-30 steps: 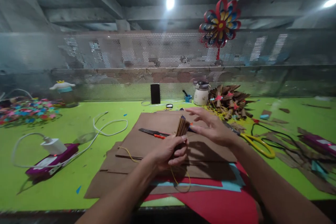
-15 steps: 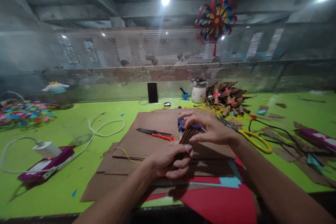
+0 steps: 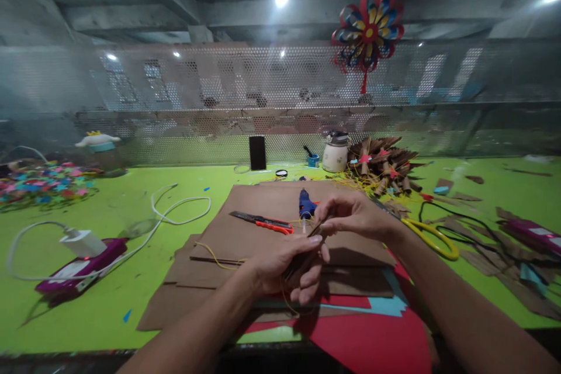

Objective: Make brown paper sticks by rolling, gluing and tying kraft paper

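A folded strip of brown paper [image 3: 298, 264], pleated into a narrow bundle, is gripped in my left hand [image 3: 289, 263], thumb on top and fingers curled beneath. My right hand [image 3: 348, 216] pinches the far end of the same bundle between thumb and fingertips. Yellow string hangs below my left hand. Under both hands lies a stack of brown paper sheets [image 3: 258, 201]. A utility knife [image 3: 263, 222] with red edges rests on the stack, left of my hands. Just beyond them is a blue glue gun [image 3: 305, 203], partly covered by my right hand.
Yellow-handled scissors [image 3: 432, 239] and paper scraps lie to the right. Red paper [image 3: 372, 339] sticks out at the front. A pile of rolled brown paper pieces [image 3: 385, 166] and a jar [image 3: 335, 152] stand behind. At left are a purple power strip [image 3: 83, 266] and a white cable [image 3: 186, 219].
My right fingers have closed down onto the bundle's far end, and the bundle is tilted flatter. More of the glue gun shows. The camera view has shifted slightly.
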Motion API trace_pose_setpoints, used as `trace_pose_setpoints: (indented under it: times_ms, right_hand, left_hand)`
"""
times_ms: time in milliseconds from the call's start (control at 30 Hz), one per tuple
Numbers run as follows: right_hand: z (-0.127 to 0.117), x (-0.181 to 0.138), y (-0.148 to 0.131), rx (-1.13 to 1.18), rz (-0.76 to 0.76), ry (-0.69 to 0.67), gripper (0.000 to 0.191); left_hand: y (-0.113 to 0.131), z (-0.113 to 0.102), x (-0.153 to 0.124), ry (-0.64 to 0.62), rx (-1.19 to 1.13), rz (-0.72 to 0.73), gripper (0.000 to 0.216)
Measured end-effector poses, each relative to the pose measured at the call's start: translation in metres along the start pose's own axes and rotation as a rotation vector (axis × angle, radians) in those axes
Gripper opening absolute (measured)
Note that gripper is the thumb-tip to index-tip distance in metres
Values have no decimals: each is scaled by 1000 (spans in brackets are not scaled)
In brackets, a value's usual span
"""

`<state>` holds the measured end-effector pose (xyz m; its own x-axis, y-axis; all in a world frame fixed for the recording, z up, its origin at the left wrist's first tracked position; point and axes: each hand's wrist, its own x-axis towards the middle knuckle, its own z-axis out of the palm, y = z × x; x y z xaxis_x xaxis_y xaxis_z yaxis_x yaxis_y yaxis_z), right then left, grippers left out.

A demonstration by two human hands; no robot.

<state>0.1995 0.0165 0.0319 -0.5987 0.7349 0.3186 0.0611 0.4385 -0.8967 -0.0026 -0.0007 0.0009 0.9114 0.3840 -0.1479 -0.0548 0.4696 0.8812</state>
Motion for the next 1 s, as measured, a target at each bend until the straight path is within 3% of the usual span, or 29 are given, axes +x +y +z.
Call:
trace_pose_setpoints:
  times_ms: [200, 367, 800, 1000]
  right_hand:
    - [-7, 0, 6, -26, 3, 51, 16]
    - [-13, 1, 14, -42, 24, 79, 16]
    - [-15, 2, 15, -75, -4, 87, 15]
    - [-14, 3, 15, -66, -17, 64, 25]
  left_hand:
    - [5, -5, -1, 159, 78, 27, 50]
    - [10, -5, -10, 280, 289, 78, 47]
    - [-3, -15, 3, 157, 95, 104, 27]
    - [-6, -13, 5, 185, 37, 136, 19]
